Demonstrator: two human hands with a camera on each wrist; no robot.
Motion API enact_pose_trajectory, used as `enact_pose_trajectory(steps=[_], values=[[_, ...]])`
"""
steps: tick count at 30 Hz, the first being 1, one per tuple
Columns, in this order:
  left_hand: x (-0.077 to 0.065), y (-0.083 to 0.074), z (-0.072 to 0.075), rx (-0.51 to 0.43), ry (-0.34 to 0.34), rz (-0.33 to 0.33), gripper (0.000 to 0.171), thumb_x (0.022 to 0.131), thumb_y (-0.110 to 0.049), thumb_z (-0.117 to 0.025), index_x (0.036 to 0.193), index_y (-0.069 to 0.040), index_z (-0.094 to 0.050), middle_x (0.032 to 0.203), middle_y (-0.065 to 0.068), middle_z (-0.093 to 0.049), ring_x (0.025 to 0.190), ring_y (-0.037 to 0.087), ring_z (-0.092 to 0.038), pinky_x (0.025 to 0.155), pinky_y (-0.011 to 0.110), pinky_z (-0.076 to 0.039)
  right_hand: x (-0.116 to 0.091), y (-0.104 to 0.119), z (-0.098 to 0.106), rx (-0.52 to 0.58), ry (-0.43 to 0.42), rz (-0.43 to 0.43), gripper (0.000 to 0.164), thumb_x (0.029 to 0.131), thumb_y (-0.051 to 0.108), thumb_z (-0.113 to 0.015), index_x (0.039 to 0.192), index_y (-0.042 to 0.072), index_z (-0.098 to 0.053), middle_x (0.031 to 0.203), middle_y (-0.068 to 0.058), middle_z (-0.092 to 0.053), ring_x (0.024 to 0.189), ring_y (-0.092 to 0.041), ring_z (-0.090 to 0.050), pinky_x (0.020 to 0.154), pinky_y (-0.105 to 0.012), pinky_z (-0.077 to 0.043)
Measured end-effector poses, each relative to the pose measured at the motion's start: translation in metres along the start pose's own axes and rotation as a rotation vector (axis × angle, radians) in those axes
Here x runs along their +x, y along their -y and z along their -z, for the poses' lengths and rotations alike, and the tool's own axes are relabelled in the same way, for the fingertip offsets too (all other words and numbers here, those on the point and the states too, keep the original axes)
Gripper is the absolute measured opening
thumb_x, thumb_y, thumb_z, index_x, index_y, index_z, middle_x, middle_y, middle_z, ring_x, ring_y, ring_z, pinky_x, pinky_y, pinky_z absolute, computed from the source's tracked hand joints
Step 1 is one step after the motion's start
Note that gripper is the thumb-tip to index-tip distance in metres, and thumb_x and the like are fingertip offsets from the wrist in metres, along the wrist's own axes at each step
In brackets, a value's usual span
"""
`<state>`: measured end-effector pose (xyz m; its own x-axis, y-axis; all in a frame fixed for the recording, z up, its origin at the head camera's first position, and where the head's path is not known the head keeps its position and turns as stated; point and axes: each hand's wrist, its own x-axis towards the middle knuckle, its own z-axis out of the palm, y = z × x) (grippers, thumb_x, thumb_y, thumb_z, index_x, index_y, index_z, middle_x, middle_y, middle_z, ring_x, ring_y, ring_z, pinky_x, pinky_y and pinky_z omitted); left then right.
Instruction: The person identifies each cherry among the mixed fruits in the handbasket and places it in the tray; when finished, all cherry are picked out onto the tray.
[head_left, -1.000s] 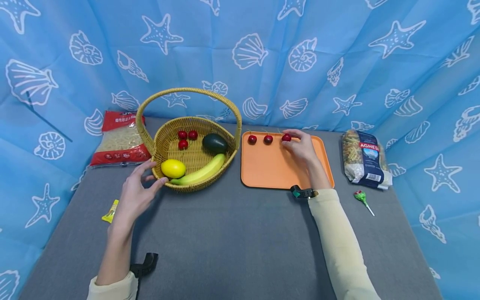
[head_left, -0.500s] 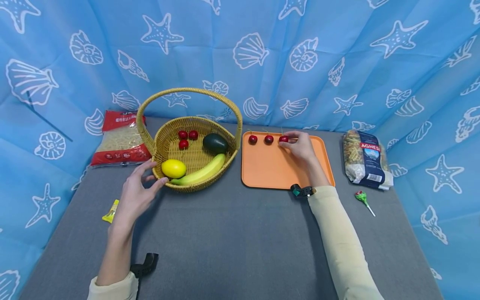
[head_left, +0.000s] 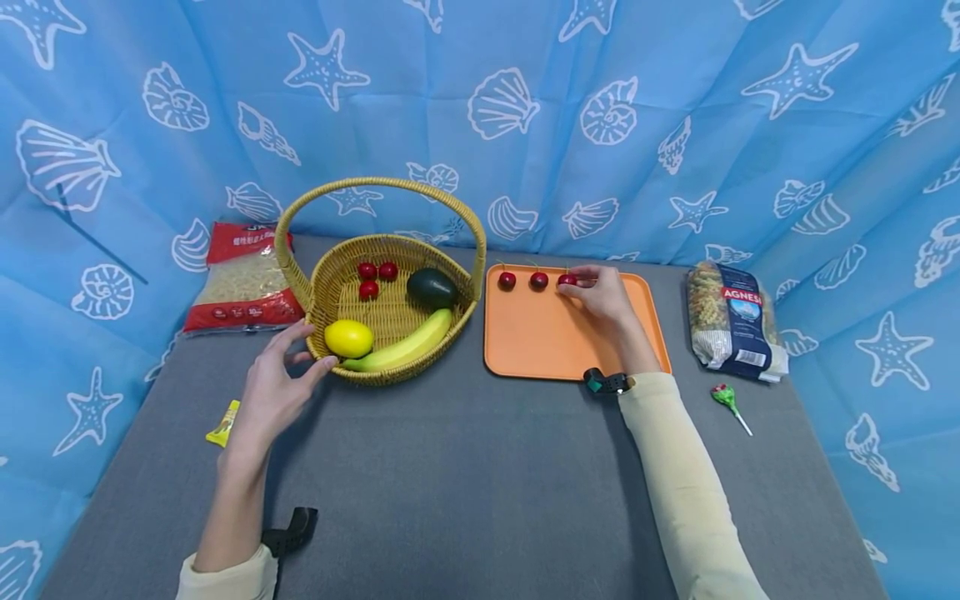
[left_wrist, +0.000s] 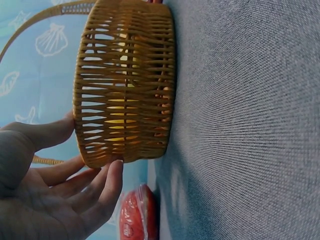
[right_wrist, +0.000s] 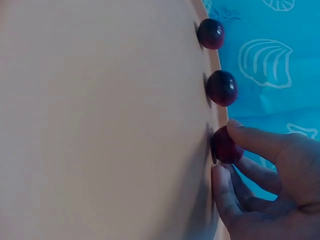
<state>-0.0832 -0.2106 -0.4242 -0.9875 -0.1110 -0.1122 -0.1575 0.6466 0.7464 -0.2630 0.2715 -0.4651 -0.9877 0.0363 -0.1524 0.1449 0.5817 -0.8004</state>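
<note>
- Head view: your left hand (head_left: 276, 385) grips the near-left end of the wicker basket (head_left: 393, 312), thumb and fingers curved round its rim.
- Your right hand (head_left: 603, 297) pinches a red cherry (right_wrist: 228, 145) between thumb and fingers at the far side of the orange tray (head_left: 540, 346); you can't tell whether it rests there.
- Two loose cherries (head_left: 538, 281) sit in a row beside it.
- The basket holds a lemon (head_left: 348, 339), a banana (head_left: 405, 346) and a dark green avocado (head_left: 432, 288).
- Right of the tray, a pasta bag (head_left: 738, 321) lies on the desk (head_left: 465, 483).
</note>
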Motion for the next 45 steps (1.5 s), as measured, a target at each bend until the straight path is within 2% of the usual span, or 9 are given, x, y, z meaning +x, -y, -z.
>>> enact_pose_trajectory(steps=[7, 11, 15, 18, 22, 26, 33, 40, 45], values=[[-0.001, 0.000, 0.000, -0.005, -0.002, -0.009, 0.066, 0.106, -0.025, -0.073, 0.163, -0.007, -0.045, 0.178, 0.019, -0.032, 0.141, 0.052, -0.059, 0.106, 0.066, -0.058, -0.009, 0.009, 0.008, 0.013, -0.019, 0.064, 0.050, 0.104, 0.020, -0.075, 0.148, -0.002, -0.061, 0.149, -0.025, -0.064, 0.137, -0.041, -0.063, 0.118, -0.051, -0.055], [-0.001, 0.002, 0.000, -0.007, 0.001, -0.008, 0.066, 0.106, -0.026, -0.072, 0.164, -0.008, -0.045, 0.179, 0.018, -0.031, 0.141, 0.051, -0.059, 0.104, 0.065, -0.060, -0.018, 0.022, 0.010, 0.059, -0.011, 0.127, 0.052, 0.104, 0.022, -0.076, 0.148, -0.001, -0.062, 0.149, -0.024, -0.065, 0.137, -0.039, -0.065, 0.108, -0.036, -0.061], [-0.001, 0.003, 0.001, -0.001, -0.001, -0.010, 0.067, 0.106, -0.027, -0.073, 0.164, -0.008, -0.045, 0.178, 0.018, -0.032, 0.141, 0.051, -0.060, 0.102, 0.064, -0.062, -0.031, 0.041, 0.009, 0.115, 0.002, 0.171, 0.048, 0.103, 0.021, -0.077, 0.146, 0.003, -0.066, 0.148, -0.024, -0.066, 0.131, -0.033, -0.068, 0.094, -0.016, -0.059], [0.000, 0.003, 0.001, 0.002, -0.003, -0.013, 0.066, 0.106, -0.027, -0.073, 0.163, -0.008, -0.046, 0.178, 0.018, -0.033, 0.140, 0.051, -0.061, 0.100, 0.063, -0.063, -0.043, 0.057, 0.008, 0.151, 0.012, 0.208, 0.044, 0.103, 0.021, -0.077, 0.143, 0.006, -0.069, 0.146, -0.023, -0.067, 0.122, -0.023, -0.070, 0.089, -0.011, -0.057], [0.000, 0.004, 0.001, 0.002, -0.006, -0.019, 0.066, 0.106, -0.027, -0.073, 0.163, -0.007, -0.046, 0.177, 0.019, -0.034, 0.139, 0.051, -0.061, 0.099, 0.063, -0.063, -0.062, 0.077, 0.003, 0.214, 0.049, 0.291, 0.042, 0.102, 0.019, -0.078, 0.141, 0.005, -0.070, 0.140, -0.019, -0.070, 0.110, -0.013, -0.073, 0.089, -0.014, -0.061], [0.000, 0.004, 0.001, -0.002, -0.006, -0.017, 0.066, 0.106, -0.027, -0.073, 0.163, -0.007, -0.046, 0.178, 0.018, -0.034, 0.140, 0.051, -0.061, 0.100, 0.063, -0.063, -0.082, 0.097, -0.005, 0.273, 0.083, 0.404, 0.038, 0.100, 0.012, -0.079, 0.136, 0.002, -0.071, 0.134, -0.017, -0.071, 0.109, -0.014, -0.074, 0.091, -0.018, -0.063], [0.002, 0.002, 0.001, -0.010, 0.004, 0.000, 0.068, 0.106, -0.028, -0.074, 0.164, -0.009, -0.045, 0.178, 0.017, -0.033, 0.141, 0.051, -0.060, 0.104, 0.064, -0.060, -0.110, 0.125, -0.027, 0.336, 0.164, 0.548, 0.035, 0.098, 0.000, -0.077, 0.131, -0.006, -0.070, 0.125, -0.027, -0.072, 0.103, -0.012, -0.074, 0.090, -0.021, -0.065], [0.002, 0.002, 0.001, -0.004, 0.002, -0.005, 0.067, 0.106, -0.029, -0.073, 0.164, -0.008, -0.045, 0.178, 0.018, -0.033, 0.140, 0.050, -0.061, 0.100, 0.063, -0.063, -0.117, 0.146, -0.060, 0.346, 0.314, 0.575, 0.035, 0.098, 0.001, -0.077, 0.132, -0.004, -0.069, 0.125, -0.020, -0.073, 0.106, -0.018, -0.072, 0.095, -0.026, -0.065], [0.001, 0.002, 0.001, -0.009, 0.004, -0.009, 0.067, 0.106, -0.026, -0.073, 0.164, -0.008, -0.045, 0.178, 0.018, -0.032, 0.141, 0.051, -0.060, 0.104, 0.065, -0.060, -0.105, 0.163, -0.084, 0.305, 0.396, 0.601, 0.035, 0.100, 0.006, -0.077, 0.134, 0.000, -0.069, 0.129, -0.016, -0.073, 0.107, -0.022, -0.073, 0.097, -0.031, -0.065]])
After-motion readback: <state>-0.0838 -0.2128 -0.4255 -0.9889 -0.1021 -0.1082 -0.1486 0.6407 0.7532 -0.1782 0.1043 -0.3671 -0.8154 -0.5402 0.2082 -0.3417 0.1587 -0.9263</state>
